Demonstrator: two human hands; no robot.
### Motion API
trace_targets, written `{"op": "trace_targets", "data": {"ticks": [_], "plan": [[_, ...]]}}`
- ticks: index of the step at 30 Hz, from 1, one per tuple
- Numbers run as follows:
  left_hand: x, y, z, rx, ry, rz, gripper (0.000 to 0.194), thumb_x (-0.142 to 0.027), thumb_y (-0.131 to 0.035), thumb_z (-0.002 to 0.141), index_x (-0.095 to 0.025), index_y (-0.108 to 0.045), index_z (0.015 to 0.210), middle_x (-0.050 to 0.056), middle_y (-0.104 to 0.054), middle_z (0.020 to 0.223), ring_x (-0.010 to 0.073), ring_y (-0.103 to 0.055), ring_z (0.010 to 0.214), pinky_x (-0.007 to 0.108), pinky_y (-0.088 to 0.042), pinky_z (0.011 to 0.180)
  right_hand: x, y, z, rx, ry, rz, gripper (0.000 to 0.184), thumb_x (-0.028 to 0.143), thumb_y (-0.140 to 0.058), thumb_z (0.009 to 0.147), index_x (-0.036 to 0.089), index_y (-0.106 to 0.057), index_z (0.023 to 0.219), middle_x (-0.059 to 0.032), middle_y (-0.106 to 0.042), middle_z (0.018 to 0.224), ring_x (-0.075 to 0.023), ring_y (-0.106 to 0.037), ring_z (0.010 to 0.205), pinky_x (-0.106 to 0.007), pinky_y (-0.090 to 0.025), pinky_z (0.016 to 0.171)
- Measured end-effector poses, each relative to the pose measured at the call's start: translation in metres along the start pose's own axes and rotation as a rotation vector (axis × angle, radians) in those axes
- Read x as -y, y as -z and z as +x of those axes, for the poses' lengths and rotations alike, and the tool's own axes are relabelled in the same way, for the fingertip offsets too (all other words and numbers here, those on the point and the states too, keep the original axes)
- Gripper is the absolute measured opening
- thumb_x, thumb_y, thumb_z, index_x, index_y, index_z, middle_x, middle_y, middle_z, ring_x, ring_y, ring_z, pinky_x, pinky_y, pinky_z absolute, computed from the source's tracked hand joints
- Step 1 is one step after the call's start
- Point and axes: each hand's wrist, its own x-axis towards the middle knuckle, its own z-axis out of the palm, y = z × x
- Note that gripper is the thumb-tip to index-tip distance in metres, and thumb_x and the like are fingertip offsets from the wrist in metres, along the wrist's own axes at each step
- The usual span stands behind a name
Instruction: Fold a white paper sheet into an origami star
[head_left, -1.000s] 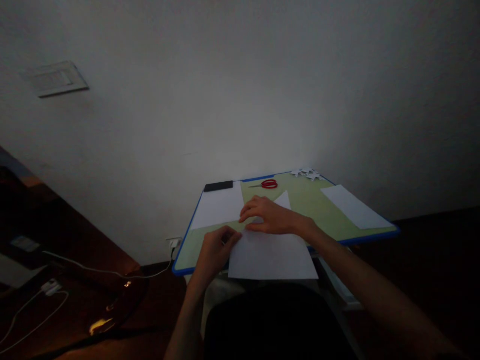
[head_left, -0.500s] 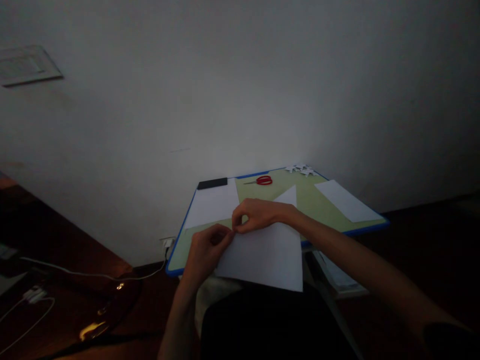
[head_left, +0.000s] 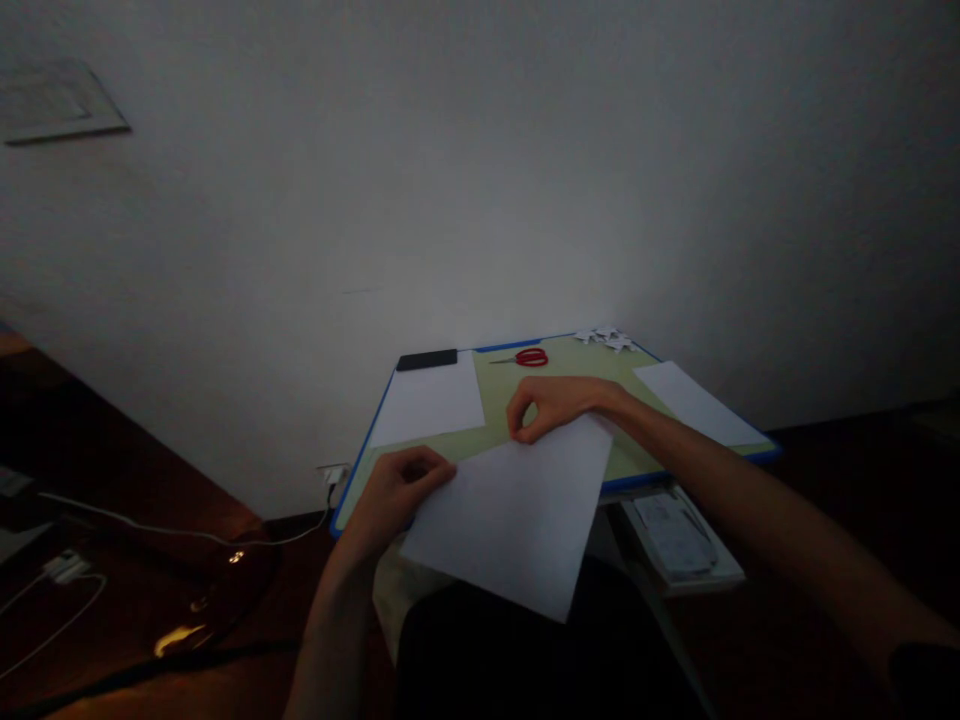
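A white sheet of paper (head_left: 517, 515) hangs tilted over the near edge of the table, held up between my two hands. My left hand (head_left: 394, 495) pinches its upper left corner between thumb and fingers. Farther right along the same top edge, my right hand (head_left: 551, 405) pinches the paper, thumb and forefinger curled into a ring. Beyond my hands, red-handled scissors (head_left: 529, 357) lie on the green tabletop (head_left: 495, 395), their blades pointing left.
Another white sheet (head_left: 431, 405) lies at the table's left, a flat black object (head_left: 426, 360) on its far edge. More paper (head_left: 697, 405) rests at the right. Several small white cutouts (head_left: 606, 339) sit at the back. Below is a shelf with papers (head_left: 675, 535).
My right hand has slid away from the left along the paper's top edge, to the right and up. The sheet has turned and its bottom corner now hangs lower.
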Motion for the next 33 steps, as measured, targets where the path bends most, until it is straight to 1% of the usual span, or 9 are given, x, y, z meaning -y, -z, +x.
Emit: {"op": "trace_targets", "data": {"ticks": [7, 12, 16, 21, 25, 27, 29, 31, 33], "plan": [[0.012, 0.031, -0.004, -0.010, 0.071, 0.034, 0.033, -0.050, -0.082, 0.073, -0.018, -0.076, 0.071, 0.002, -0.069, 0.069, 0.0177, -0.060, 0.066, 0.027, -0.040, 0.061, -0.026, 0.023, -0.037, -0.028, -0.094, -0.017, 0.019, 0.027, -0.072, 0.076, 0.017, -0.086, 0.084, -0.0034, -0.083, 0.083, -0.0202, -0.075, 0.081, -0.031, -0.054, 0.082], [0.017, 0.046, -0.006, -0.058, 0.119, 0.071, 0.032, -0.051, -0.081, 0.072, -0.019, -0.078, 0.071, 0.003, -0.072, 0.071, 0.0189, -0.061, 0.067, 0.028, -0.041, 0.062, -0.036, 0.041, -0.070, -0.068, -0.154, -0.055, 0.021, 0.030, -0.070, 0.080, 0.016, -0.085, 0.086, -0.0045, -0.082, 0.084, -0.0195, -0.072, 0.080, -0.032, -0.052, 0.082], [0.019, 0.050, -0.003, -0.035, 0.107, 0.103, 0.031, -0.051, -0.081, 0.072, -0.020, -0.079, 0.072, 0.004, -0.074, 0.071, 0.0193, -0.062, 0.067, 0.029, -0.043, 0.064, -0.040, 0.048, -0.084, -0.066, -0.222, -0.095, 0.026, 0.037, -0.068, 0.084, 0.016, -0.083, 0.089, -0.0054, -0.081, 0.088, -0.0199, -0.070, 0.082, -0.033, -0.051, 0.082], [0.023, 0.050, 0.004, -0.060, 0.105, 0.136, 0.035, -0.054, -0.080, 0.071, -0.019, -0.080, 0.071, 0.006, -0.076, 0.074, 0.0214, -0.065, 0.070, 0.030, -0.044, 0.065, -0.052, 0.055, -0.095, -0.042, -0.288, -0.095, 0.029, 0.043, -0.070, 0.081, 0.016, -0.082, 0.086, -0.0044, -0.078, 0.080, -0.0185, -0.066, 0.075, -0.030, -0.048, 0.071], [0.029, 0.049, 0.010, -0.112, 0.136, 0.168, 0.039, -0.057, -0.079, 0.068, -0.018, -0.080, 0.072, 0.007, -0.077, 0.073, 0.0228, -0.065, 0.069, 0.031, -0.044, 0.063, -0.067, 0.060, -0.108, -0.125, -0.343, -0.121, 0.028, 0.044, -0.071, 0.077, 0.017, -0.079, 0.073, -0.0028, -0.073, 0.068, -0.0173, -0.062, 0.065, -0.030, -0.046, 0.065], [0.029, 0.047, 0.012, -0.164, 0.157, 0.169, 0.043, -0.060, -0.078, 0.068, -0.018, -0.081, 0.074, 0.007, -0.077, 0.072, 0.0230, -0.065, 0.066, 0.031, -0.043, 0.060, -0.073, 0.059, -0.111, -0.221, -0.353, -0.142, 0.033, 0.048, -0.069, 0.079, 0.016, -0.079, 0.077, -0.0050, -0.075, 0.072, -0.0196, -0.065, 0.068, -0.032, -0.049, 0.068], [0.028, 0.041, 0.012, -0.199, 0.155, 0.197, 0.045, -0.062, -0.076, 0.067, -0.018, -0.081, 0.075, 0.008, -0.078, 0.072, 0.0245, -0.066, 0.067, 0.031, -0.043, 0.061, -0.074, 0.052, -0.110, -0.330, -0.342, -0.158, 0.039, 0.052, -0.065, 0.083, 0.016, -0.080, 0.087, -0.0087, -0.080, 0.086, -0.0232, -0.070, 0.080, -0.036, -0.053, 0.077], [0.024, 0.034, 0.011, -0.200, 0.136, 0.240, 0.046, -0.064, -0.074, 0.067, -0.018, -0.080, 0.073, 0.009, -0.079, 0.073, 0.0262, -0.069, 0.070, 0.032, -0.045, 0.064, -0.070, 0.036, -0.104, -0.428, -0.323, -0.173, 0.041, 0.052, -0.060, 0.089, 0.016, -0.079, 0.096, -0.0108, -0.081, 0.098, -0.0252, -0.073, 0.091, -0.038, -0.055, 0.086], [0.019, 0.026, 0.010, -0.215, 0.122, 0.266, 0.046, -0.064, -0.071, 0.068, -0.019, -0.078, 0.070, 0.008, -0.077, 0.070, 0.0261, -0.068, 0.068, 0.033, -0.044, 0.063, -0.056, 0.011, -0.097, -0.500, -0.299, -0.191, 0.038, 0.047, -0.057, 0.094, 0.016, -0.078, 0.102, -0.0124, -0.080, 0.107, -0.0258, -0.073, 0.097, -0.041, -0.056, 0.092]]}}
